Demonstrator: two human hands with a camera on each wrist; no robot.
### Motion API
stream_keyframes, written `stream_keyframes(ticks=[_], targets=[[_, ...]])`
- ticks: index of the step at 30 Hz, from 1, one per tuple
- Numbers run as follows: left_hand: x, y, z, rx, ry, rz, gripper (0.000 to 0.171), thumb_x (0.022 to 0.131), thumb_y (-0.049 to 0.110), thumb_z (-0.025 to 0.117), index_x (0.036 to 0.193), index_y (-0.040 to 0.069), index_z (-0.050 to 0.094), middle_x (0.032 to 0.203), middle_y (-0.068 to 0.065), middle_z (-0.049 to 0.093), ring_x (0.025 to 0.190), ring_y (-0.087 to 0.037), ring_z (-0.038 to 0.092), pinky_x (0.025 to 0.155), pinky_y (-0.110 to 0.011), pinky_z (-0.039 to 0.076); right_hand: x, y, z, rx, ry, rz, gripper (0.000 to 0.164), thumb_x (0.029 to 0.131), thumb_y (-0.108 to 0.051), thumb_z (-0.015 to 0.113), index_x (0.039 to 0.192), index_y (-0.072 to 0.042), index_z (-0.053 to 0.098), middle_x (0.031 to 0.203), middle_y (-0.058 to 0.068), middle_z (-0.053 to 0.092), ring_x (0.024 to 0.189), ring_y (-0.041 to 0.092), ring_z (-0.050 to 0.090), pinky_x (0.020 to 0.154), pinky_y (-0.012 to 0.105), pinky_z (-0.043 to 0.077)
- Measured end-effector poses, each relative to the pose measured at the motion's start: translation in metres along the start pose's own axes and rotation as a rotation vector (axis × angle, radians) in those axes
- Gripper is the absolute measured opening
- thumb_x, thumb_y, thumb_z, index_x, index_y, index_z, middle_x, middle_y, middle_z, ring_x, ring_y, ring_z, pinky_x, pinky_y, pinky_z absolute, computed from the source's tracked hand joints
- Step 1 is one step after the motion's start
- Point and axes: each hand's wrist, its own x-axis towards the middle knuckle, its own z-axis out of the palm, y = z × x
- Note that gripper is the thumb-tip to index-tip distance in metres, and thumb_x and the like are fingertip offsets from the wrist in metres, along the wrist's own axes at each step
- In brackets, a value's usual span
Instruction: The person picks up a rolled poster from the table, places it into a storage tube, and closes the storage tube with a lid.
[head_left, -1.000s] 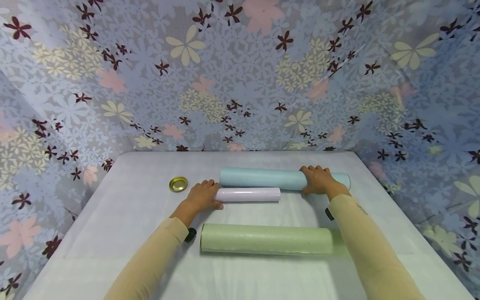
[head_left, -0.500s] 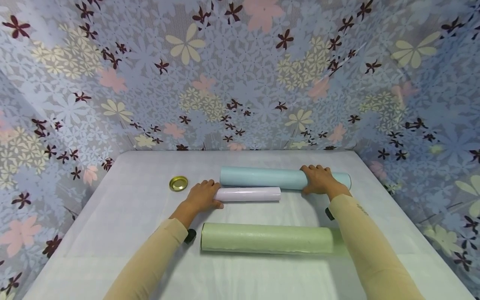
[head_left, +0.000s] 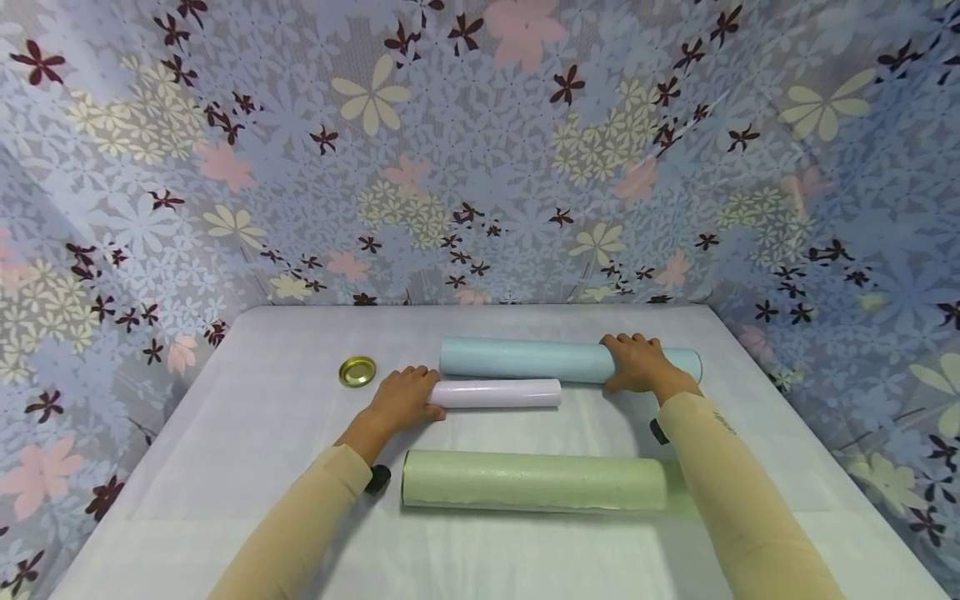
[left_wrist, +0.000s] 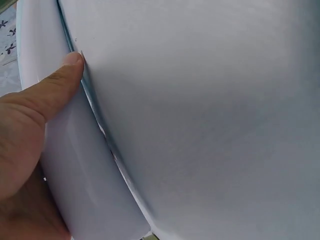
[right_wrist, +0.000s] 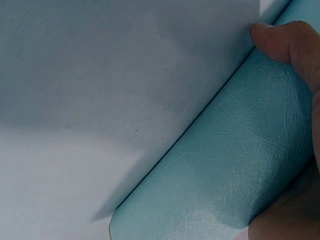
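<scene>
My left hand (head_left: pixel 406 397) grips the left end of a thin, glossy lilac roll (head_left: pixel 498 393), its thumb along the near side where the roll meets the table, as the left wrist view shows. Behind it lies a thicker light blue roll (head_left: pixel 528 359) with a creased, leathery surface (right_wrist: pixel 215 155). My right hand (head_left: pixel 640 364) holds this blue roll toward its right end, fingers over the top and thumb on the near side. A light green roll (head_left: pixel 532 482) lies closer to me, parallel to the others, its right end hidden by my right sleeve.
A small round gold lid (head_left: pixel 357 372) lies on the white-covered table (head_left: pixel 225 467), left of the rolls. Flowered fabric (head_left: pixel 480 167) hangs behind the table and along both sides. Dark wrist bands (head_left: pixel 379 480) show under both sleeves.
</scene>
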Motion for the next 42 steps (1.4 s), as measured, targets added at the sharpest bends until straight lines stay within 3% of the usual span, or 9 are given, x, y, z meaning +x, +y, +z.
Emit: stream_keyframes(ticks=[24,42], targets=[[-0.014,-0.005,-0.011,0.007,0.097,0.046,0.051,0.076,0.041,0.076,0.112,0.009,0.057,0.104,-0.007,0.065,0.097,-0.026,0.060,0.080,-0.042,0.045,-0.004,0.004,0.001,-0.002,-0.010,0.017,0.080,0.067,-0.035,0.081,0.133,-0.009,0.046,0.129,0.022,0.053,0.118,0.045,0.045,0.094,0.065,0.030],[-0.030,-0.011,-0.036,0.091,0.160,0.105,0.052,0.079,0.044,0.072,0.116,0.010,0.058,0.106,-0.007,0.066,0.097,-0.026,0.061,0.083,-0.045,0.048,-0.025,0.004,-0.031,-0.024,0.077,0.007,0.074,0.069,-0.030,0.075,0.133,-0.010,0.044,0.128,0.022,0.053,0.113,0.045,0.046,0.090,0.063,0.031]])
